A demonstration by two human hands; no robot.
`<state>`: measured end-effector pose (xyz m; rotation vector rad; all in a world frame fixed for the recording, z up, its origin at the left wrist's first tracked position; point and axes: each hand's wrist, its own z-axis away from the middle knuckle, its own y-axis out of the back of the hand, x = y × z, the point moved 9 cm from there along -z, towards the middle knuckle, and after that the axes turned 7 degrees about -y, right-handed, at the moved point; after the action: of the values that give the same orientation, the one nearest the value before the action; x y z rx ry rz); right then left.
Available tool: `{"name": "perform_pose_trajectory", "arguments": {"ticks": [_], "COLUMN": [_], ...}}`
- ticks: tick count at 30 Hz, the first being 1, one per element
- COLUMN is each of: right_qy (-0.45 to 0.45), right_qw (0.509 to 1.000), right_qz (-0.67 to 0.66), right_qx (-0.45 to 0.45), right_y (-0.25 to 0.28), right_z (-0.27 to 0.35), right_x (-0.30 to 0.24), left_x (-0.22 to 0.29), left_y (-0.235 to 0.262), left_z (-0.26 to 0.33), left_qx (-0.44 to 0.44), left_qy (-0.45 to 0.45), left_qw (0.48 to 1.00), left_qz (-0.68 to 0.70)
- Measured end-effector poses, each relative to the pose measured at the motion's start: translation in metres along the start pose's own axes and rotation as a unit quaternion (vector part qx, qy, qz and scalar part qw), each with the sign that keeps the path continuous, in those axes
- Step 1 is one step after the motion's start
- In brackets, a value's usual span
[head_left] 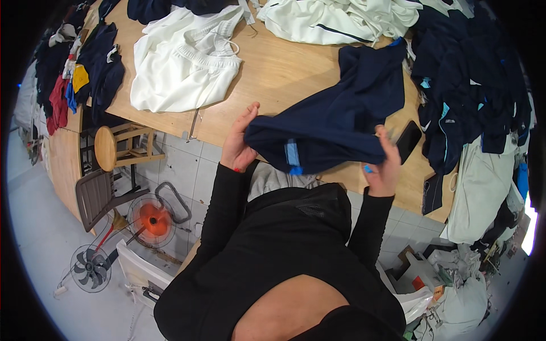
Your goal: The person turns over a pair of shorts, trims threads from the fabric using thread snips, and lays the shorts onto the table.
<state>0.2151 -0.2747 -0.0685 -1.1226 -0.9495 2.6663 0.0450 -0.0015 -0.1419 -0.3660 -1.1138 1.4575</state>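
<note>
A navy blue garment (pixel 324 133) is stretched between my two hands above the table's near edge. Its far part trails away to the upper right across the tabletop. A light blue strip (pixel 292 152) and a brighter blue bit show near its lower edge; which kind of garment it is, I cannot make out. My left hand (pixel 240 139) grips the left end, thumb and fingers around the fabric. At the right end, my right hand (pixel 384 165) pinches the cloth, with a small bright blue piece by its palm. Beside that hand a black phone-like object (pixel 409 141) lies on the table.
White drawstring shorts (pixel 182 68) lie on the wooden table (pixel 273 74) at left. White garments (pixel 335 20) are heaped at the back, and a dark pile (pixel 472 85) hangs over the right side. A wooden stool (pixel 105 149) and an orange fan (pixel 152 220) stand lower left.
</note>
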Motion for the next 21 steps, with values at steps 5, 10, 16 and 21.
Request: {"name": "perform_pose_trajectory", "arguments": {"ticks": [5, 10, 16, 21], "right_qy": [0.07, 0.124, 0.141, 0.076], "right_qw": [0.994, 0.986, 0.983, 0.984], "right_qz": [0.027, 0.106, 0.116, -0.153], "right_qx": [0.082, 0.041, 0.029, -0.06], "right_y": [0.008, 0.005, 0.005, 0.013], "right_z": [0.024, 0.034, 0.043, 0.03], "right_x": [-0.051, -0.068, -0.071, -0.053], "left_x": [0.02, 0.037, 0.04, 0.032], "left_y": [-0.048, -0.08, -0.087, -0.067], "left_z": [0.002, 0.01, 0.019, 0.007], "left_qx": [-0.097, -0.182, -0.236, -0.13], "left_qy": [-0.027, -0.072, -0.085, -0.043], "left_qw": [0.995, 0.979, 0.967, 0.965], "left_qz": [-0.023, -0.053, -0.046, 0.226]}}
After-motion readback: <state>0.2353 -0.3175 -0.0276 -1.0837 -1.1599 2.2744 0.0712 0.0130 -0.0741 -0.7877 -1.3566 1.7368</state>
